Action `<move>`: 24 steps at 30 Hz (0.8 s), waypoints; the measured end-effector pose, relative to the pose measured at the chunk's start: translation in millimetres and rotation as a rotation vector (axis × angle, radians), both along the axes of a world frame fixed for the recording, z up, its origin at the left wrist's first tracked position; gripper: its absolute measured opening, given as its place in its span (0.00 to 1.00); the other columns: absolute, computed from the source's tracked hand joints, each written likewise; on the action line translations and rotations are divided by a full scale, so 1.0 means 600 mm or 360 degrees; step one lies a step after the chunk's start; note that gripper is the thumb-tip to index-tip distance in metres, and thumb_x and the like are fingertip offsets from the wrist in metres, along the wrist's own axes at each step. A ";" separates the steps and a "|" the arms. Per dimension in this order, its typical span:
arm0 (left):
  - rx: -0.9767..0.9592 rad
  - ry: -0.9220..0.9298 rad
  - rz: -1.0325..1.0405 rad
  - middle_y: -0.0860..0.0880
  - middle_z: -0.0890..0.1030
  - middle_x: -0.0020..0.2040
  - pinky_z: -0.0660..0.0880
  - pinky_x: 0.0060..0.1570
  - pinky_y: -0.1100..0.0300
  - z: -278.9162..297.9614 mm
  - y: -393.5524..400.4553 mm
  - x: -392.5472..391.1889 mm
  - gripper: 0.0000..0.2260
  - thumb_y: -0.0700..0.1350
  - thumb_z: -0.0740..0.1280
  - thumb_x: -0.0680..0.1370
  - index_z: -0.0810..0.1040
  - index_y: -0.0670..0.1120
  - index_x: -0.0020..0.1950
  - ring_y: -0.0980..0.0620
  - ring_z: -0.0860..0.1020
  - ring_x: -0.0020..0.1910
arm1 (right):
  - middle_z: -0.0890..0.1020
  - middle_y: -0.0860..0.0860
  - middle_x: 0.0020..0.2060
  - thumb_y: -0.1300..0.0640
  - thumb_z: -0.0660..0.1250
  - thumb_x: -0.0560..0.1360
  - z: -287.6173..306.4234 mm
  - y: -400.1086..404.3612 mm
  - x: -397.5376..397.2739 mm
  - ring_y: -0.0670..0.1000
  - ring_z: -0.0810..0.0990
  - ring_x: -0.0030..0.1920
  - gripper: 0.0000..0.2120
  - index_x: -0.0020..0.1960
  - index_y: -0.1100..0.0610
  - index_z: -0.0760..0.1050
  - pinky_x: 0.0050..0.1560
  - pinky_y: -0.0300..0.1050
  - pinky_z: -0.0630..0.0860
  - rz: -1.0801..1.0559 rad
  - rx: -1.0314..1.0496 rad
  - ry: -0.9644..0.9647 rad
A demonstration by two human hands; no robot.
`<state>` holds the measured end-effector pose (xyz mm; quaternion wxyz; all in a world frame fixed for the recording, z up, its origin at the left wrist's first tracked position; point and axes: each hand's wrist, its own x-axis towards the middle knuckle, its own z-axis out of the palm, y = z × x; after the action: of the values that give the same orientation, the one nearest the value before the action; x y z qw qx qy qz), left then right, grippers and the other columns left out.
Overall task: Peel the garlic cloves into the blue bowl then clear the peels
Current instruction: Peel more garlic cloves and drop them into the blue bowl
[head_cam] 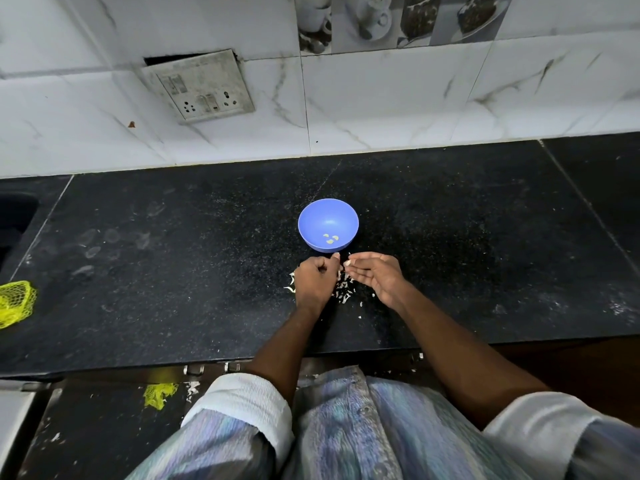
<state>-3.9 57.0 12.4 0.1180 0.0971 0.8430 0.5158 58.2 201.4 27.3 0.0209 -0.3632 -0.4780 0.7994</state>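
The blue bowl (313,216) stands on the black counter, with three peeled garlic cloves (330,238) lying in its bottom. Just in front of it are both my hands. My left hand (313,282) has its fingers curled in, thumb pointing toward the right hand; whether it holds anything is hidden. My right hand (375,277) is palm up with fingers loosely curved, and a small pale piece (347,262), clove or peel, sits at its fingertips. White garlic peels (343,291) lie scattered on the counter between and under my hands.
The black stone counter (173,271) runs left to right against a tiled wall with a socket plate (202,88). A yellow mesh bag (15,303) lies at the left edge. Another yellow scrap (159,394) and peel bits lie below the counter's front edge.
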 end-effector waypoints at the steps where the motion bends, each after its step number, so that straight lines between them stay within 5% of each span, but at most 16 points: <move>1: -0.0021 0.0007 0.0027 0.57 0.79 0.27 0.73 0.35 0.59 0.002 0.000 -0.001 0.17 0.53 0.74 0.79 0.81 0.49 0.32 0.61 0.75 0.27 | 0.87 0.62 0.46 0.69 0.71 0.76 0.000 0.001 0.001 0.55 0.87 0.47 0.09 0.55 0.67 0.82 0.53 0.45 0.84 -0.0010 0.0008 -0.0009; 8: 0.0034 -0.0058 -0.0022 0.55 0.86 0.34 0.83 0.41 0.59 0.003 -0.001 -0.002 0.05 0.42 0.81 0.73 0.87 0.49 0.41 0.58 0.84 0.35 | 0.87 0.61 0.47 0.67 0.71 0.76 -0.003 0.003 0.006 0.54 0.87 0.47 0.09 0.56 0.64 0.82 0.55 0.47 0.82 0.0010 0.0064 -0.0039; 13: 0.0066 0.0027 -0.0102 0.55 0.87 0.42 0.81 0.49 0.63 0.006 -0.001 0.000 0.15 0.30 0.69 0.76 0.86 0.48 0.55 0.61 0.85 0.42 | 0.88 0.61 0.46 0.68 0.72 0.75 -0.001 0.002 0.009 0.55 0.87 0.47 0.08 0.54 0.64 0.83 0.56 0.47 0.83 0.0001 0.0128 -0.0033; 16: -0.0045 0.0163 -0.0148 0.56 0.87 0.42 0.81 0.47 0.62 0.003 0.000 0.001 0.09 0.37 0.72 0.77 0.88 0.48 0.52 0.63 0.84 0.40 | 0.87 0.62 0.46 0.70 0.71 0.75 0.000 0.004 0.008 0.55 0.87 0.48 0.08 0.54 0.66 0.83 0.57 0.46 0.83 0.0001 0.0140 -0.0014; 24: -0.0242 0.0345 -0.0324 0.51 0.85 0.36 0.81 0.38 0.52 0.003 0.002 0.000 0.06 0.50 0.72 0.76 0.87 0.49 0.44 0.50 0.82 0.33 | 0.87 0.61 0.48 0.70 0.74 0.73 0.004 0.005 0.008 0.53 0.87 0.48 0.12 0.56 0.65 0.82 0.50 0.42 0.84 0.0077 0.0224 0.0065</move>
<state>-4.0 58.5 14.3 0.0849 0.2278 0.8733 0.4223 63.2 204.6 29.8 0.0367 -0.3329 -0.5411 0.7714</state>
